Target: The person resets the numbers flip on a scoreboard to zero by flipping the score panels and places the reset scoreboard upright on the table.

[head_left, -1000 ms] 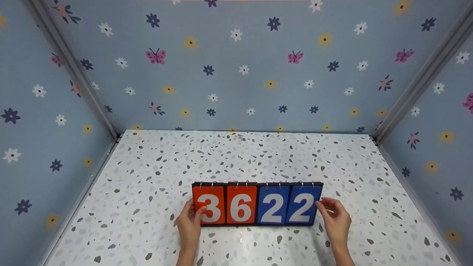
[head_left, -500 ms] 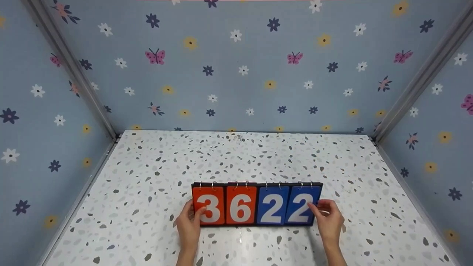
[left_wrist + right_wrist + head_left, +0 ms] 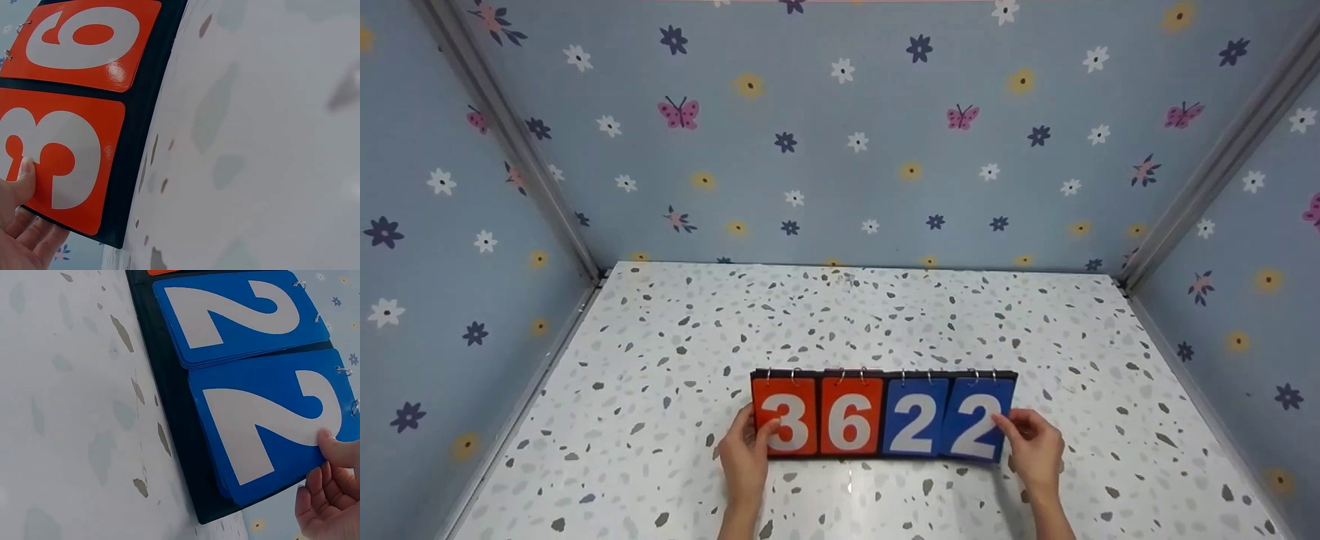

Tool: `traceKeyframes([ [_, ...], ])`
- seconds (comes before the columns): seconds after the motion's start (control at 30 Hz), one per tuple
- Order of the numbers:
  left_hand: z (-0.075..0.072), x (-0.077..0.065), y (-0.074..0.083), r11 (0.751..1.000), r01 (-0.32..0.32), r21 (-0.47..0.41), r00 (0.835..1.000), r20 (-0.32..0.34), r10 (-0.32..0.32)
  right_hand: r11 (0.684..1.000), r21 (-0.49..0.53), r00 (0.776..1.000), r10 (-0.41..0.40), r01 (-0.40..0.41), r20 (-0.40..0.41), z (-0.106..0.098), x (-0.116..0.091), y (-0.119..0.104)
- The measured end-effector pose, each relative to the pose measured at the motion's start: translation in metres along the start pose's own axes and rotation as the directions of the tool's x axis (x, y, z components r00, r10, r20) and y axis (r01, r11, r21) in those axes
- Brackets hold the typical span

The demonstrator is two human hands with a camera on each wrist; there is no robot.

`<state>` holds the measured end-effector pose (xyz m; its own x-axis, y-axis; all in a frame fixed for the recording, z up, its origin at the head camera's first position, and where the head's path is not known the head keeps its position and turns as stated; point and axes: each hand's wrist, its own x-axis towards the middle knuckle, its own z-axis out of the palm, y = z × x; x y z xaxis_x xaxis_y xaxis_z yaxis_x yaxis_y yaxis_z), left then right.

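Note:
A black flip scoreboard [image 3: 120, 185] stands leaning on the table and reads 3, 6, 2, 2. My left hand [image 3: 744, 454] grips its left end, thumb over the red 3 card [image 3: 787, 409] and fingers behind the backing. Beside that card hangs a red 6 card [image 3: 851, 417], then a blue 2 card [image 3: 913, 417]. At the right end, the thumb and fingers of my right hand [image 3: 1039, 450] pinch the edge of the last blue 2 card [image 3: 264, 427]. This card hangs slightly askew, overlapping the cards beneath it. Metal rings [image 3: 344, 371] hold it at the top.
The scoreboard stands on a white speckled tabletop [image 3: 840, 322]. Blue panels with flowers and butterflies rise as a back wall [image 3: 840, 172], a left wall [image 3: 427, 285] and a right wall [image 3: 1252, 315]. Grey metal posts [image 3: 510, 142] line the corners.
My right hand first slid left onto the last blue card, then drew back a little to the right. That card now sits tilted, its lower edge further down and right. My left hand stays put.

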<state>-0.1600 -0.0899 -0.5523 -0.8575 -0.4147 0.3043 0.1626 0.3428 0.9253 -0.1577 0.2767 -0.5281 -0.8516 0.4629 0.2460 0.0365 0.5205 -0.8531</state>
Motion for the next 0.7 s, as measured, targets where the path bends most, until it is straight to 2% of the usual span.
traceKeyframes([
  [0.1,0.000,0.000,-0.001,1.000,-0.010,0.001,1.000,-0.008,0.010,0.993,-0.038,0.993,-0.111,0.109,-0.042,0.006,0.006,0.029],
  [0.13,0.000,0.000,-0.001,1.000,-0.015,0.004,1.000,-0.012,0.015,0.988,0.018,0.987,-0.155,0.155,-0.038,0.004,0.005,0.030],
  [0.17,0.000,0.000,-0.002,1.000,-0.020,0.008,1.000,-0.015,0.020,0.981,0.020,0.981,-0.190,0.191,-0.047,0.005,0.007,0.040],
  [0.27,0.001,0.001,-0.003,0.999,-0.033,0.021,0.999,-0.017,0.033,0.971,0.021,0.970,-0.238,0.240,-0.049,0.007,0.008,0.058],
  [0.33,0.001,0.001,-0.003,0.999,-0.033,0.028,0.999,-0.014,0.033,0.969,0.075,0.971,-0.237,0.237,-0.019,0.004,0.009,0.065],
  [0.37,0.001,0.001,-0.003,0.999,-0.031,0.025,0.999,-0.011,0.032,0.974,0.033,0.974,-0.224,0.225,-0.018,0.007,0.013,0.078],
  [0.4,0.001,0.001,-0.004,0.999,-0.028,0.024,1.000,-0.010,0.029,0.975,0.050,0.976,-0.218,0.218,-0.003,0.006,0.014,0.081],
  [0.53,0.001,0.001,-0.004,1.000,-0.020,0.014,1.000,-0.008,0.020,0.968,0.187,0.980,-0.184,0.168,0.073,-0.001,0.019,0.090],
  [0.63,0.001,0.001,-0.004,1.000,-0.017,0.013,1.000,-0.004,0.017,0.941,0.315,0.968,-0.185,0.125,0.169,-0.011,0.019,0.080],
  [0.7,0.001,0.001,-0.004,1.000,-0.013,0.007,1.000,-0.003,0.013,0.898,0.429,0.944,-0.219,0.097,0.246,-0.021,0.016,0.063],
])
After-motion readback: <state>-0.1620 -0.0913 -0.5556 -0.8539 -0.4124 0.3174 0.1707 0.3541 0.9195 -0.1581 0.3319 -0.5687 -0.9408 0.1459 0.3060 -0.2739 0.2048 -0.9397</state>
